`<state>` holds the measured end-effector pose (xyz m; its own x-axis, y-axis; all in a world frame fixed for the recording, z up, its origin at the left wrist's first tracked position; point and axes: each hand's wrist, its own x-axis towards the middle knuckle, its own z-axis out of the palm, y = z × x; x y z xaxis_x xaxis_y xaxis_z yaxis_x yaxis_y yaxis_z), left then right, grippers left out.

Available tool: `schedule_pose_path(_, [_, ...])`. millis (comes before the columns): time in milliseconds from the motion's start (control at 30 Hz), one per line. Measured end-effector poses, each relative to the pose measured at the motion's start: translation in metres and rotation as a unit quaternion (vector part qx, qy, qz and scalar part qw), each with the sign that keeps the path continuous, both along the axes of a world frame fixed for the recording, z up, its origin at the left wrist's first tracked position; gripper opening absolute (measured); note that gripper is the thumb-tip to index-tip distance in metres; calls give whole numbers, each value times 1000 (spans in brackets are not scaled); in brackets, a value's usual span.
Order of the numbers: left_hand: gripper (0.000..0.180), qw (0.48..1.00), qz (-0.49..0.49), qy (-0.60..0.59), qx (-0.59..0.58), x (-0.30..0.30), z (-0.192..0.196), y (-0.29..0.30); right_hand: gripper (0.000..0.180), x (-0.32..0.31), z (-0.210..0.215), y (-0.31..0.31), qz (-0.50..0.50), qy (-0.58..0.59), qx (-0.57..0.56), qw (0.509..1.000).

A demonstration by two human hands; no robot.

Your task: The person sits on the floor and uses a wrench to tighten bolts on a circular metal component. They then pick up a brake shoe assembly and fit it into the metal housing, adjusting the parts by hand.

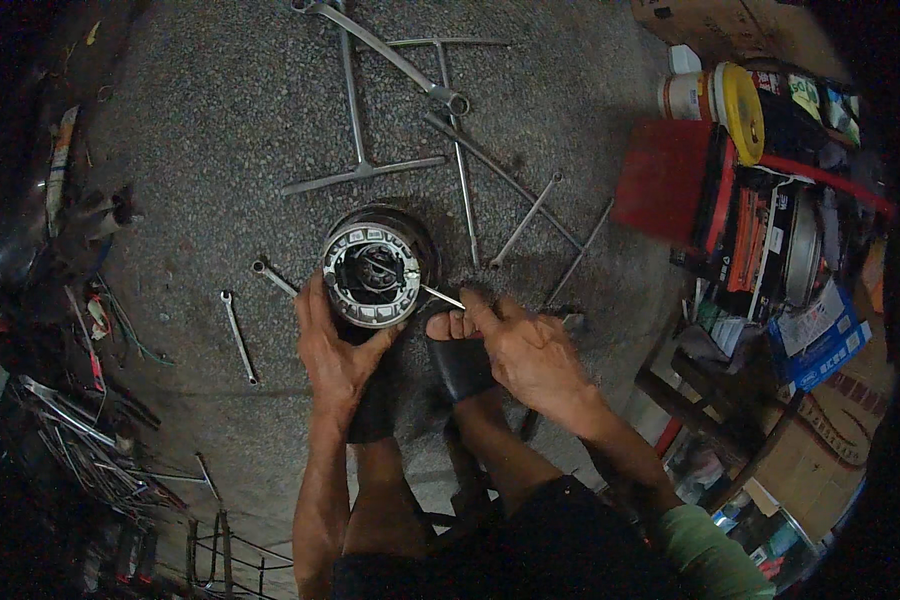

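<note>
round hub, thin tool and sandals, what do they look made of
Hub: metal, likely steel or aluminium, going by its bright silvery rim and dark greasy core.
Thin tool in the right hand: probably steel; it glints.
Sandals: black, matte, likely rubber or plastic.
The left hand steadies the hub.

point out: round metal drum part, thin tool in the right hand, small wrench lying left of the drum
round metal drum part [373, 272]: head view, on its open top face.
thin tool [442, 296]: head view, on the middle of its bare shaft.
small wrench [238, 338]: head view, on the middle of its handle.
</note>
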<state>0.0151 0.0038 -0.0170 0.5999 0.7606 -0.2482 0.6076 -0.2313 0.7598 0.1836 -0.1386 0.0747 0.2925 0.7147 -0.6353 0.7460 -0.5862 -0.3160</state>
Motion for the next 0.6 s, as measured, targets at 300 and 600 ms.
schedule_pose_path(300, [97, 999, 17, -18, -33, -4, -6, -1, 57, -11, -6, -11, -80, 56, 69, 993])
schedule_pose_path(600, [105, 999, 8, -24, -39, -4, -8, -1, 54, -18, -1, -8, -90, 66, 31, 993])
